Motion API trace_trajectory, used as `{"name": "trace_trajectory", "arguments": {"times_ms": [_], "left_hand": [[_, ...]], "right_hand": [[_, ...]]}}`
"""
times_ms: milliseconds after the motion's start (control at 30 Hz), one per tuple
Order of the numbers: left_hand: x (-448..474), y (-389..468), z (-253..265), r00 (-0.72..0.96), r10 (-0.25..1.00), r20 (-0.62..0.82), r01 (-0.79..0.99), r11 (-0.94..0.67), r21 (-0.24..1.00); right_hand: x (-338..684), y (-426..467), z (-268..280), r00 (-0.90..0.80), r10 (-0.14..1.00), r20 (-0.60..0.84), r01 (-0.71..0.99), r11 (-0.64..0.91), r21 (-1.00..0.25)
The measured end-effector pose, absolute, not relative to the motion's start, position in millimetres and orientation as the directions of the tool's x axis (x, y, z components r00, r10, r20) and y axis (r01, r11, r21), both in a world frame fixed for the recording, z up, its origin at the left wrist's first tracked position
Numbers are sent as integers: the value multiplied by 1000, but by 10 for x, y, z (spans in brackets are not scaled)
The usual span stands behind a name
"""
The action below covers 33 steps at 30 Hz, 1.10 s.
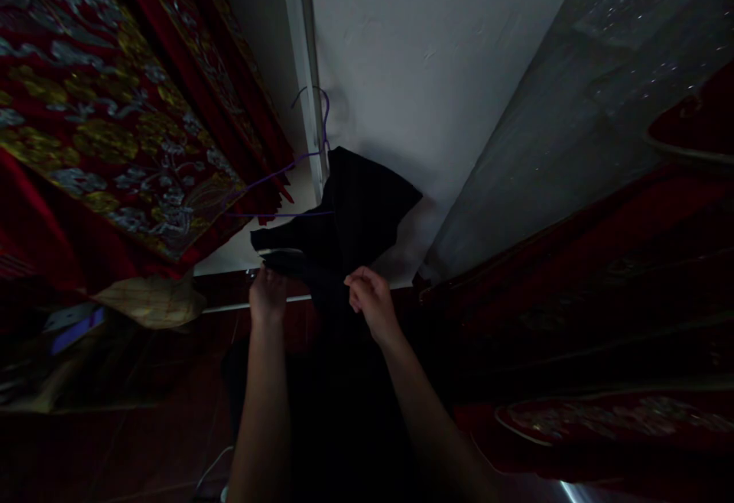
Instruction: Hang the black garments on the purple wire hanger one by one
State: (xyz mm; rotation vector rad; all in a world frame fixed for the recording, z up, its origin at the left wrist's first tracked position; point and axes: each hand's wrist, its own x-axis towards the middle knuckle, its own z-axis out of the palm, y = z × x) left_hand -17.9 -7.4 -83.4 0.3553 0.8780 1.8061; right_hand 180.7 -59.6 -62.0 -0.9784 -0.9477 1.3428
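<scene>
A black garment (367,209) hangs over the right side of a purple wire hanger (275,174); the hanger's left side is bare. The hanger's hook is at a pale vertical strip on the wall. My left hand (268,295) pinches the garment's edge at the lower left, beside an opening in the cloth. My right hand (370,295) has its fingers closed on the cloth near the garment's lower middle. In the dim light the garment's exact kind and its lower folds cannot be made out.
Red embroidered cloths (126,121) hang on the left, close to the hanger. Clear plastic sheeting (550,128) and more red garments (602,419) fill the right side. A pale wall (424,52) stands behind. A checked cloth (154,300) lies at the lower left above a red tiled floor (166,419).
</scene>
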Motion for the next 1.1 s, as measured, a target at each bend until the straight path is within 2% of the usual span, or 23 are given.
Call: {"name": "trace_trajectory", "arguments": {"times_ms": [133,267,333,433,500,567,667,767,833,933,1033,1100], "left_hand": [[67,-244,-931,-363,918,-161,-678,-141,722],[211,-357,-758,-329,943,-50,-617,-175,767],[317,-431,-669,-289,957,29,-585,-201,786],[483,-555,-590,-174,974,147,-462,-213,861],[545,-616,-561,-95,973,209,-305,-228,924],[543,-640,-530,-63,959,276,-147,-283,948],[450,-614,-473,-87,920,383,33,-382,924],[343,-581,-482,-109,888,446,114,-434,893],[288,-593,-573,-60,914,401,90,-395,914],[208,-682,-813,98,979,177,65,-184,981],[85,-824,-1031,310,950,-34,200,-30,979],[-47,-914,-1101,443,889,-119,324,-35,945]], "right_hand": [[1952,-517,-719,85,996,-10,-297,16,-955],[1970,-471,-889,54,998,-35,-133,-27,-991],[1934,-497,-925,4,999,34,12,34,-999],[1856,-589,-860,-160,965,206,144,229,-963],[1810,-647,-773,-239,931,277,126,313,-941],[1788,-674,-696,-249,929,275,108,308,-945],[1802,-654,-624,-262,944,198,77,225,-971],[1839,-605,-570,-320,942,98,-45,88,-995],[1871,-575,-516,-350,937,2,-130,-47,-990],[1961,-517,-395,-387,918,-81,-219,-177,-960],[2122,-425,-250,-352,933,-82,-255,-179,-950],[2257,-349,-176,-275,959,-75,-244,-145,-959]]}}
